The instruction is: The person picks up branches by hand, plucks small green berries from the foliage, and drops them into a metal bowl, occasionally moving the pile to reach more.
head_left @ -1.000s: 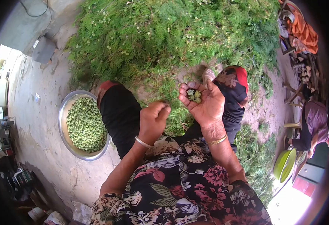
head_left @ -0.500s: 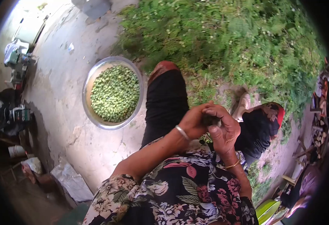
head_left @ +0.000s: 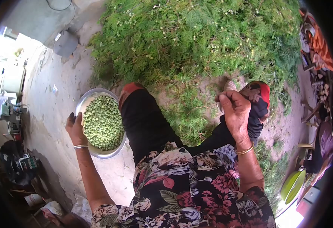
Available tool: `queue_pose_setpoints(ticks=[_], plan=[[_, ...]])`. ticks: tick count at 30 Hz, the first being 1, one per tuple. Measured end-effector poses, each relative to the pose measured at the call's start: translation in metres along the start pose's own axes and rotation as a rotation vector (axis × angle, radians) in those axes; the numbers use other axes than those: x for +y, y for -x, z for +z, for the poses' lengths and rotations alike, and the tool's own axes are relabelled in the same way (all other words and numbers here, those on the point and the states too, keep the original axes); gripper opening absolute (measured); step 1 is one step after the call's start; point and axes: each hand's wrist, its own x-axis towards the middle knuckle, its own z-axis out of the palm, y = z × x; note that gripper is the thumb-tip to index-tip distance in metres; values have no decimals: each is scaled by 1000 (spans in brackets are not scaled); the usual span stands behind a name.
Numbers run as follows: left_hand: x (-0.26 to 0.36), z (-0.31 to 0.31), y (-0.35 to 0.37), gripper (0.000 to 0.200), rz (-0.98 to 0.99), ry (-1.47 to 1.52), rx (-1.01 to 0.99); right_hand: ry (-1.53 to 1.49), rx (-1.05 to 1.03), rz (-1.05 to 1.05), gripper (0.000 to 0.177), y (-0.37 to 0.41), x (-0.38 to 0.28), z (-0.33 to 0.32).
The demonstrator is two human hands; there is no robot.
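A wide metal basin point(head_left: 98, 155) stands on the floor left of my knee. It is heaped with small round green fruits point(head_left: 103, 123). My left hand point(head_left: 76, 131) is at the basin's left rim, thumb and fingers on either side of it, with dark fingertips. Above my other leg, my right hand point(head_left: 235, 110) is raised with thumb and fingers pinched together. What lies in that pinch, if anything, is too small to make out. A large heap of feathery green branches point(head_left: 196, 41) spreads in front of my knees, dotted with small pale fruits.
Loose green sprigs point(head_left: 185, 110) lie on the ground between my legs. A grey boxy object point(head_left: 66, 43) stands at the upper left. Dark machine-like equipment point(head_left: 22, 161) lines the left side. At the right are stacked wood point(head_left: 320, 87) and a green rounded object point(head_left: 292, 186).
My hands were together in front of me and have parted. The left has swung out to the basin's rim; the right stays raised at the right. The view has shifted too.
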Motion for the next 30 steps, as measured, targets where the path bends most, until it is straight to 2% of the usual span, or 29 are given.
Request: queue_pose_setpoints(ticks=[1, 3, 5, 6, 9, 13, 14, 16, 18, 20, 22, 23, 25, 27, 29, 30], plan=[[9, -2, 2, 57, -38, -4, 47, -6, 7, 4, 10, -2, -1, -4], [39, 10, 2, 46, 26, 45, -53, 94, 12, -5, 11, -9, -5, -11], [90, 42, 17, 38, 71, 90, -206, 72, 27, -17, 11, -20, -7, -11], [107, 58, 18, 34, 102, 97, -273, 71, 34, -88, 11, -28, -5, -12], [152, 118, 22, 32, 274, -52, -563, 113, 29, -169, 10, -57, -7, -13], [156, 218, -11, 30, 699, -469, -984, 160, 23, -156, 10, -101, -10, -7], [143, 246, -21, 31, 766, -545, -1064, 130, 28, -142, 10, -113, -7, -4], [100, 306, -40, 36, 727, -755, -1093, 92, 13, -107, 11, -136, 1, 1], [8, 359, -58, 40, 796, -828, -1015, 82, -17, -93, 11, -156, 8, 6], [-75, 385, -49, 47, 607, -1084, -1005, 77, -56, -81, 11, -173, 15, 9], [-135, 391, -33, 66, 203, -1109, -1071, 113, -72, 90, 9, -181, 18, 9], [-158, 392, -20, 66, 182, -1113, -1080, 130, -78, 177, 8, -185, 20, 9], [-192, 400, 18, 88, -211, -1024, -700, 96, -111, 227, 10, -185, 16, 7], [-208, 423, 66, 93, -338, -927, -645, 70, -139, 279, 12, -187, 17, 9], [-192, 446, 134, 93, -82, -965, -744, 127, -109, 390, 13, -191, 19, 8], [-186, 449, 169, 93, 68, -938, -960, 121, -94, 426, 15, -192, 18, 9]])
